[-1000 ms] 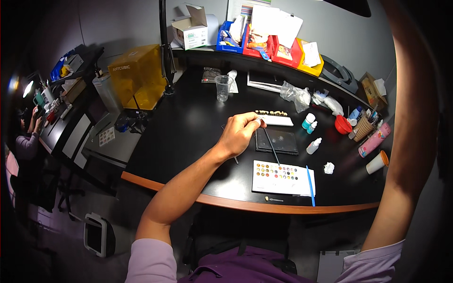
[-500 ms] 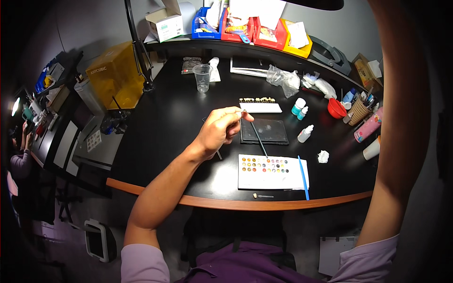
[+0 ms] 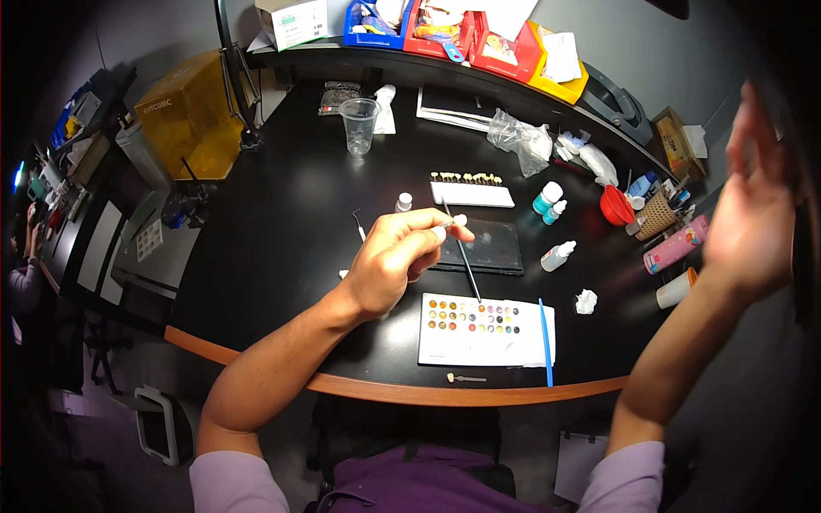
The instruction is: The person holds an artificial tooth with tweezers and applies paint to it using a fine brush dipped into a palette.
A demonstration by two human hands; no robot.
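Note:
My left hand (image 3: 389, 261) is closed in a pinch above the desk. A small whitish piece (image 3: 459, 221) shows at the tips of its thumb and forefinger; its exact kind is too small to tell. Behind the fingers a slim dark brush (image 3: 469, 272) slants across a black slab (image 3: 496, 248), its lower end at the white palette (image 3: 462, 350) with rows of coloured dots. The brush appears to rest there rather than in my hand. My right hand (image 3: 753, 205) is raised at the right, blurred, with fingers stretched upward and nothing visible in it.
A white rack (image 3: 470, 195) with small tooth-like pieces stands behind the slab. Bottles (image 3: 558, 255), a red bowl (image 3: 616, 205) and crumpled paper (image 3: 586, 301) are to the right. A blue stick (image 3: 546, 342) lies on the palette's edge. A plastic cup (image 3: 359, 128) stands farther back.
My right hand has come down into view from above. My left hand has lowered slightly, uncovering the brush's upper end and a small bottle. The whole view has shifted a little.

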